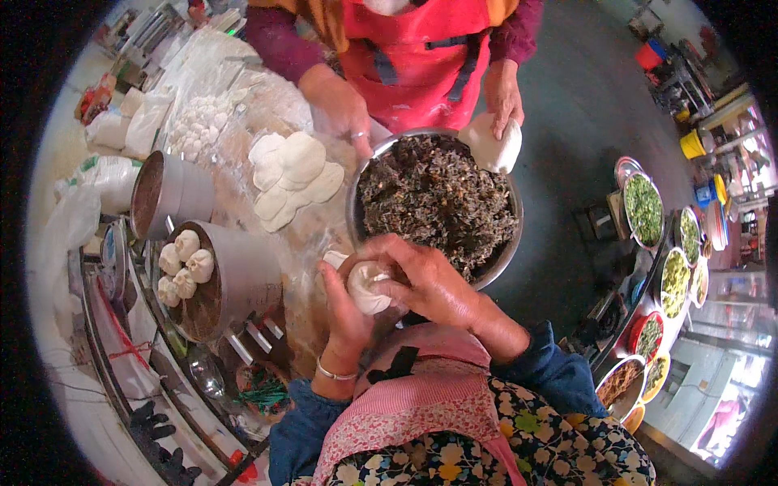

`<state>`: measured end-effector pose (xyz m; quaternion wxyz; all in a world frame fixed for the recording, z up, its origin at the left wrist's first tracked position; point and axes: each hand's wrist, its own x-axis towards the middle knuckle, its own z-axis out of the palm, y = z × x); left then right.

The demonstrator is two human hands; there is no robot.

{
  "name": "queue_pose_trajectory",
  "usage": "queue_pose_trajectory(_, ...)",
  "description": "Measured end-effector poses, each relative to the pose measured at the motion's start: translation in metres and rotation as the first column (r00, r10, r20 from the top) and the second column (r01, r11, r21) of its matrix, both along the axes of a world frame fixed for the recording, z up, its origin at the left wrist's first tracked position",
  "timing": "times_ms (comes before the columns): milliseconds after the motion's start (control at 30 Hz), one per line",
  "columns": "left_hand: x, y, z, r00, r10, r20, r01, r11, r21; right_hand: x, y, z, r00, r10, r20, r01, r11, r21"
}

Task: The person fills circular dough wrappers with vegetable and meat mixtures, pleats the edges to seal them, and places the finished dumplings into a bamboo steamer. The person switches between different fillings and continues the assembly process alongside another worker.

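A white dough bun (369,289) sits between both my hands, just below a big metal bowl (355,212) full of dark chopped filling (438,202). My left hand (344,312) cups the bun from underneath. My right hand (421,279) curls over its top, fingers pinching the dough. Across the bowl, another person in a red apron holds a flat round of dough (493,144) in one hand (504,97) and rests the other hand (344,109) by the bowl's rim.
Flat dough rounds (292,174) lie piled on the floured board left of the bowl. A steamer tray (212,283) holds several shaped buns (185,263); a second steamer (166,193) stands behind it. Small dough pieces (198,121) lie further back. Bowls of chopped greens (645,209) line the right.
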<state>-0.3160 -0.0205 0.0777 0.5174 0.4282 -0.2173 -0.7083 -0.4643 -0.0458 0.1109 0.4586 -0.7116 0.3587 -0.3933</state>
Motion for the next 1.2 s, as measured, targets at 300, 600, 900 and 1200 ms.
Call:
queue_pose_trajectory(300,0.012,0.007,0.015,0.907,0.414,-0.074,-0.419,0.904,-0.082,0.044,0.003,-0.011,0.984,-0.082,0.158,0.053,0.982,0.181)
queue_pose_trajectory(600,0.117,0.021,-0.005,0.983,0.179,0.032,-0.176,0.98,-0.091,0.126,-0.001,0.001,0.986,0.138,-0.096,-0.153,0.973,-0.174)
queue_pose_trajectory(900,0.232,0.056,0.022,0.93,0.363,0.05,-0.366,0.929,0.048,0.261,0.005,0.02,0.915,0.403,-0.023,-0.403,0.909,-0.108)
queue_pose_trajectory(1200,0.378,0.073,0.002,0.722,0.66,0.209,-0.59,0.745,-0.311,0.417,-0.015,-0.01,0.888,0.458,0.048,-0.435,0.869,-0.238)
